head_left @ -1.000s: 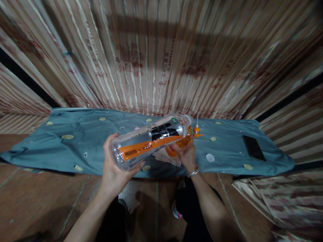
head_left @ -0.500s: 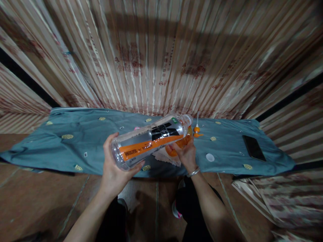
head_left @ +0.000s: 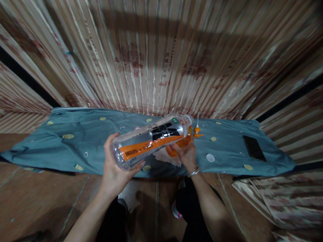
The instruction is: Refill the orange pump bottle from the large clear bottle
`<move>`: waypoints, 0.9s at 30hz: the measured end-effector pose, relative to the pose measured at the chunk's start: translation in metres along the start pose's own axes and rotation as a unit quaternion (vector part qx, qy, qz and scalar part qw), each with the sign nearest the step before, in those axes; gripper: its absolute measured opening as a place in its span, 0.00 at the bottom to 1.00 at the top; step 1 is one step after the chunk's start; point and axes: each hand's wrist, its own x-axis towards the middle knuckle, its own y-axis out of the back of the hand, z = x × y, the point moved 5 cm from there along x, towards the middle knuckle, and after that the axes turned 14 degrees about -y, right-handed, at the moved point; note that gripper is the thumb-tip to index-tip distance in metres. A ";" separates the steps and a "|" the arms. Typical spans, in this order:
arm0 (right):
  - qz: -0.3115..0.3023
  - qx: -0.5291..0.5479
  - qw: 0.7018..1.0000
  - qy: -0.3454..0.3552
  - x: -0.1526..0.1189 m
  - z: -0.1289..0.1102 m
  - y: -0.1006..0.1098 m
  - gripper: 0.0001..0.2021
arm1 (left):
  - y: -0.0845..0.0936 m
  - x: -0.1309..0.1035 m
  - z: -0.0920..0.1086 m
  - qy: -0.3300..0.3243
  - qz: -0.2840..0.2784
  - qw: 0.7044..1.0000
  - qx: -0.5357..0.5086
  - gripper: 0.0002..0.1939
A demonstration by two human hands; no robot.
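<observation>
The left hand (head_left: 114,174) is wrapped around the base of a clear bottle (head_left: 151,141), tilted above the blue cloth (head_left: 45,144), its neck over an orange bottle (head_left: 186,140) clasped by the right hand (head_left: 188,156). Beyond lie an orange pump (head_left: 197,130), a white disc (head_left: 210,157) and a phone (head_left: 254,148).

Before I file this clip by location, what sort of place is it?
Probably a small curtained-off nook indoors, though whose I can't tell: pleated, printed curtains hang behind and at the sides, a teal cloth covers a narrow surface, and the floor is tiled.
</observation>
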 end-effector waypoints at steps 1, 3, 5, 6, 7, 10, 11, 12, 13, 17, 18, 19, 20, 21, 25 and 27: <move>-0.001 0.000 1.000 -0.001 0.000 0.000 0.000 0.31 | 0.000 0.000 0.000 -0.001 0.000 1.000 -0.002 0.50; -0.001 0.002 1.000 -0.005 0.000 0.000 0.000 0.31 | 0.000 0.000 0.001 0.000 -0.001 1.000 -0.004 0.49; -0.001 0.009 1.000 -0.006 0.000 0.001 -0.001 0.30 | 0.000 0.000 0.000 0.003 -0.004 1.000 -0.005 0.48; -0.003 0.013 1.000 -0.005 0.000 0.002 -0.001 0.30 | 0.000 0.000 0.000 0.003 -0.005 1.000 -0.005 0.48; -0.004 0.016 1.000 -0.003 0.001 0.003 -0.002 0.30 | 0.001 0.000 0.000 0.004 -0.005 1.000 -0.004 0.49; 0.001 0.017 1.000 0.003 0.001 0.006 -0.003 0.30 | 0.001 -0.001 -0.001 0.010 -0.009 1.000 0.001 0.50; 0.002 0.015 1.000 0.005 0.001 0.006 -0.003 0.30 | 0.001 -0.001 -0.002 0.014 -0.015 1.000 0.002 0.50; 0.004 0.014 1.000 0.008 0.001 0.006 -0.003 0.30 | 0.001 -0.001 -0.002 0.017 -0.018 1.000 0.001 0.50; 0.006 0.013 1.000 0.009 0.001 0.006 -0.003 0.30 | 0.001 -0.001 -0.002 0.019 -0.018 1.000 -0.002 0.50; 0.004 0.009 1.000 -0.001 0.001 0.005 -0.002 0.30 | 0.001 -0.002 -0.002 0.021 0.000 1.000 -0.006 0.49; 0.001 0.008 1.000 -0.005 0.001 0.005 -0.002 0.30 | 0.000 -0.001 -0.001 0.020 0.000 1.000 -0.005 0.49; -0.001 0.008 1.000 -0.008 0.001 0.005 -0.002 0.30 | 0.000 -0.001 -0.001 0.018 -0.001 1.000 -0.004 0.49; -0.001 0.008 1.000 -0.010 0.001 0.005 -0.002 0.30 | 0.000 -0.001 -0.001 0.017 -0.003 1.000 -0.003 0.49; 0.001 0.007 1.000 -0.011 0.001 0.004 -0.001 0.31 | 0.000 -0.001 -0.001 0.015 -0.003 1.000 -0.003 0.49; 0.002 0.007 1.000 -0.009 0.001 0.003 -0.001 0.30 | 0.001 -0.001 0.000 0.008 -0.004 1.000 -0.005 0.48; -0.002 0.007 1.000 -0.010 0.001 0.002 -0.001 0.30 | 0.000 -0.001 0.000 0.009 -0.002 1.000 -0.005 0.49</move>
